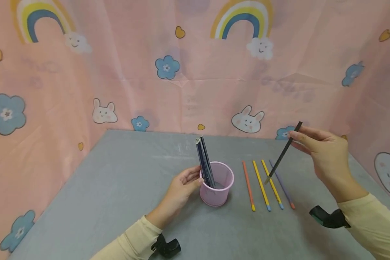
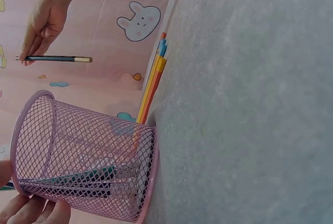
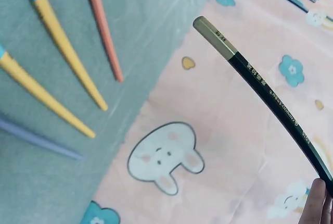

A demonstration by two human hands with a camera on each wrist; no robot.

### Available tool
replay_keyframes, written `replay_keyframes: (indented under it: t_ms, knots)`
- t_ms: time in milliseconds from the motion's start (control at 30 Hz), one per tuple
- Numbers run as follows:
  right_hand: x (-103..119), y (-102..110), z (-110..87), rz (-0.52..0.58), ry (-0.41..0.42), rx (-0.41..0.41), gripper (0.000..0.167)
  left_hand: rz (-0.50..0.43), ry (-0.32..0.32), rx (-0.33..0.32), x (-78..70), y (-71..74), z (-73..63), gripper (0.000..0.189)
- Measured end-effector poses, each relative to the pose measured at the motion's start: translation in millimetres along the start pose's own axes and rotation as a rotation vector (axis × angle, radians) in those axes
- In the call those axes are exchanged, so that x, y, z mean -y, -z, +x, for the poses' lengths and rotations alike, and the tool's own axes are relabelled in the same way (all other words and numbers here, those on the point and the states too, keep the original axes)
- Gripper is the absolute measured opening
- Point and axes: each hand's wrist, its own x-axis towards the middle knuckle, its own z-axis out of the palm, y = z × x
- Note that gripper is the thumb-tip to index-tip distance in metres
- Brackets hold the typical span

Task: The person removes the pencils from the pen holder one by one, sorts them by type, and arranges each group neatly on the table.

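Note:
A pink mesh pencil cup (image 1: 214, 198) stands upright on the grey table, with several dark pencils (image 1: 205, 162) leaning at its left side. My left hand (image 1: 181, 186) holds the cup at its left rim, thumb in front; in the left wrist view its fingers (image 2: 34, 211) lie against the mesh. Up at the right, my right hand (image 1: 328, 155) pinches a dark pencil (image 1: 284, 153) near its upper end. That pencil slants down to the left, its pale gold end lowest, above the colored sticks. The right wrist view shows gold lettering along its dark barrel.
Right of the cup lie an orange stick (image 1: 247, 184), two yellow sticks with blue ends, one being the left yellow stick (image 1: 261, 184), and a purple stick (image 1: 286, 191) with a red end. A pink patterned cloth (image 1: 195, 90) hangs behind the table.

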Motion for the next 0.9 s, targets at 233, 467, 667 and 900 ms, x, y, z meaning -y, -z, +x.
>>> replay_keyframes:
  t_ms: [233, 467, 667, 900]
  knots:
    - [-4, 15, 8.8, -0.002, 0.018, 0.019, 0.019, 0.007, -0.003, -0.021, 0.2, 1.1, -1.3, 0.048]
    - [-6, 31, 14.1, -0.116, -0.03, 0.05, 0.014, -0.003, 0.004, -0.017, -0.1, 1.5, 0.1, 0.049]
    - [-8, 44, 21.1, -0.188, -0.135, 0.08, 0.015, 0.003, 0.006, -0.015, -0.1, 2.1, -0.5, 0.048]
    - [-16, 58, 30.2, -0.465, -0.238, 0.15, 0.023, 0.001, 0.013, -0.002, 0.4, 1.2, 0.1, 0.049]
